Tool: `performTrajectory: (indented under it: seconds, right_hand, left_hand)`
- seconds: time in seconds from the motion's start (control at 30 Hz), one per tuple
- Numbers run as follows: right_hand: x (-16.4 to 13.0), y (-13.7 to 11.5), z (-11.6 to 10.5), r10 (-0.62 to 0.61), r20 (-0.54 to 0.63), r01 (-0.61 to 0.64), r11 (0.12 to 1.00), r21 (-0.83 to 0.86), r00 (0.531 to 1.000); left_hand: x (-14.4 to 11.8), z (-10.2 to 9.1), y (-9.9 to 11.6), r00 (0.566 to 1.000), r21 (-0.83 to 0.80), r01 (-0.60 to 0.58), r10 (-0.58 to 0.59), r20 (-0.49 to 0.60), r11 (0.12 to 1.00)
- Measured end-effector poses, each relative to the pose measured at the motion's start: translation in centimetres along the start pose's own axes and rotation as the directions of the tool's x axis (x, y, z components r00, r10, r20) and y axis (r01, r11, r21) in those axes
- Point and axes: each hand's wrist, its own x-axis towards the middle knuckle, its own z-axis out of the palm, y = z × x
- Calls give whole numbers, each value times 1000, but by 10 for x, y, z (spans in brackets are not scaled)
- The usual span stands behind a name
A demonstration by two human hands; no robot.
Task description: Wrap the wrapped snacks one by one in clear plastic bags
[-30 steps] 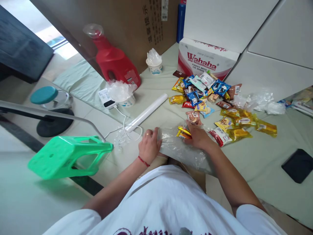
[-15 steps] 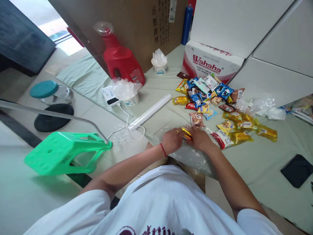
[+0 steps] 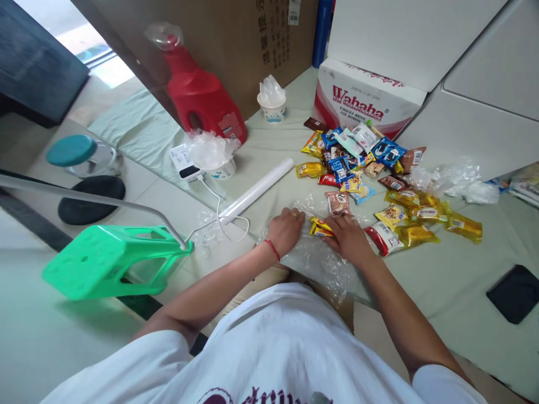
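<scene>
The left hand (image 3: 285,229) pins the crinkled clear plastic bag (image 3: 320,261) flat on the floor, while the right hand (image 3: 348,238) grips yellow foil snack packets (image 3: 320,226) at its mouth, twelve o'clock of the torso.

Bright daylight, warped wide-angle edges

Since a second ago the left hand (image 3: 285,229) has shifted from the clear plastic bag's (image 3: 320,261) left edge toward the centre, closing on the right hand (image 3: 348,238). Both hands now press the bag flat around the yellow snack packet (image 3: 320,226), which lay deeper under the right hand before.
</scene>
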Motion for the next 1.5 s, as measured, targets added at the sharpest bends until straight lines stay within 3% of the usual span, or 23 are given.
performTrajectory:
  seconds: [0.13, 0.2, 0.3, 0.47, 0.67, 0.87, 0.97, 1.1, 1.27, 1.37, 1.43, 1.47, 1.5]
  right_hand:
    - [-3, -3, 4, -30, -36, 30, 1000, 7, 999]
    - [-4, -4, 4, -3, -46, 4, 1000, 24, 999]
    - [-5, -2, 3, 67, -16, -66, 993, 94, 998]
    - [0, 1, -3, 134, 51, -141, 973, 183, 990]
    - [0, -15, -13, 73, 101, -83, 992, 91, 992]
    - [-2, -18, -20, 106, 172, -111, 994, 21, 979]
    - [-4, -14, -26, 135, 148, -144, 988, 53, 980]
    - [2, -18, -28, 129, 25, -131, 988, 80, 991]
    - [17, -29, -14, 65, 52, -68, 996, 51, 997]
    - [19, -15, -18, 59, 31, -63, 988, 138, 998]
    - [24, 14, -31, 196, -70, -183, 970, 157, 978]
    - [29, 34, -39, 319, -148, -299, 943, 143, 936]
    - [35, 58, -46, 454, -237, -438, 891, 120, 859]
  left_hand:
    - [6, 13, -18, 961, 8, -225, 223, -161, 974]
    - [6, 23, -25, 948, -39, -272, 261, -184, 962]
    - [6, 31, -30, 961, -121, -228, 202, -191, 966]
    - [4, 26, -25, 980, -179, -151, 122, -159, 972]
    - [2, 24, -25, 980, -201, -141, 108, -169, 969]
    - [-1, 26, -23, 979, -214, -128, 89, -183, 968]
    - [-2, 25, -21, 980, -220, -109, 68, -189, 969]
    - [-2, 24, -20, 980, -226, -111, 69, -186, 968]
    - [-1, 24, -24, 983, -247, -97, 53, -176, 964]
    - [-1, 24, -25, 984, -259, -92, 47, -173, 962]
    - [0, 24, -26, 983, -263, -90, 43, -177, 961]
    - [0, 24, -26, 983, -265, -88, 40, -180, 960]
    - [0, 24, -26, 983, -266, -85, 37, -182, 960]
